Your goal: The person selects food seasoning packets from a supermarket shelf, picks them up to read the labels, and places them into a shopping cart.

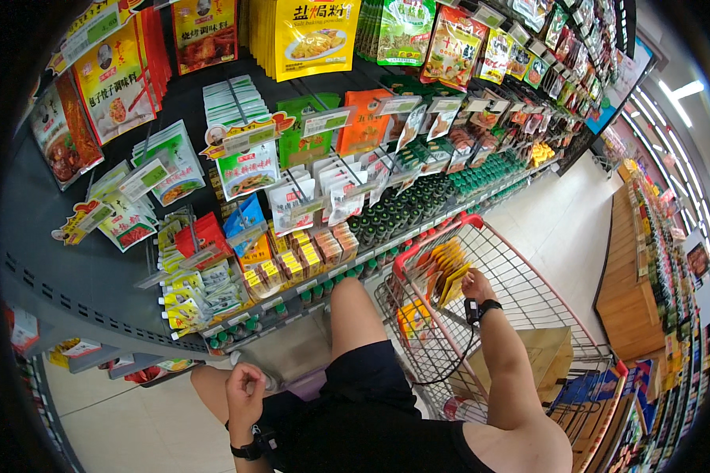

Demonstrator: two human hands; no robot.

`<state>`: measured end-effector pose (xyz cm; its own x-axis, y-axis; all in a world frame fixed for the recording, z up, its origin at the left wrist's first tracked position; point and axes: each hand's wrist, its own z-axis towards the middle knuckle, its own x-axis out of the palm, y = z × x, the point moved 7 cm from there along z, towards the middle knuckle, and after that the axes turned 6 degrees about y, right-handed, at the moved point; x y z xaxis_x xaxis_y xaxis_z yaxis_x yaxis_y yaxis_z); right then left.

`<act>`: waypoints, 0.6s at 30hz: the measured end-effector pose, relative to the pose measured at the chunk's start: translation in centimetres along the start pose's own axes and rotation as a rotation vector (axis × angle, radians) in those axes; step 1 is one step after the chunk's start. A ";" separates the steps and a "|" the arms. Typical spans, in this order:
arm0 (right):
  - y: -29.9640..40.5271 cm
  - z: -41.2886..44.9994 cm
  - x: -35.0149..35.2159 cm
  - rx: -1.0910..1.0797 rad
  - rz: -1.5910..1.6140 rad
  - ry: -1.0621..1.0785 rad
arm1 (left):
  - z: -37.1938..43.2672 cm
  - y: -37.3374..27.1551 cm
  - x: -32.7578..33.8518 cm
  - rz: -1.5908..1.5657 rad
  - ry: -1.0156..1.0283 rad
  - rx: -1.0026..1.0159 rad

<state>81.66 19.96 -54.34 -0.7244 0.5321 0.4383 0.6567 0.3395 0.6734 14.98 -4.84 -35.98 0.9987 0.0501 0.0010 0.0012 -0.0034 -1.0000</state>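
My right hand (478, 286) reaches into a wire shopping cart (544, 291), its fingers closed at the edge of yellow seasoning packets (449, 273). Those packets stand in a row at the cart's shelf-side end. An orange-yellow packet (415, 318) lies lower in the same end, behind the wires. My left hand (245, 387) hangs by my left knee with its fingers curled, and no object shows in it. Each wrist wears a black strap with a small device.
A cardboard box (535, 355) sits in the cart. Ahead, hooks on the dark shelf unit (47, 236) hold seasoning pouches (316, 38). Small boxes (284, 266) and green-capped bottles (485, 174) line its lower shelf. A wooden display stand (627, 284) rises across the aisle.
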 end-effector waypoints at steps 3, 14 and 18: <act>0.5 -0.5 -1.8 0.007 -0.129 -0.136 | 0.6 -0.3 0.6 -0.003 -0.026 0.013; 7.7 -8.6 0.9 -0.336 -0.516 -0.153 | 2.2 -0.5 3.9 0.050 0.090 0.025; 9.8 -11.2 3.1 -0.401 -0.538 -0.065 | 1.9 -0.3 4.4 0.045 0.114 0.026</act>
<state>83.55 16.27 -39.70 -0.9066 0.4192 -0.0479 0.0706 0.2626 0.9623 19.27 -2.69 -35.66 0.9970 -0.0632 -0.0453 -0.0439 0.0227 -0.9988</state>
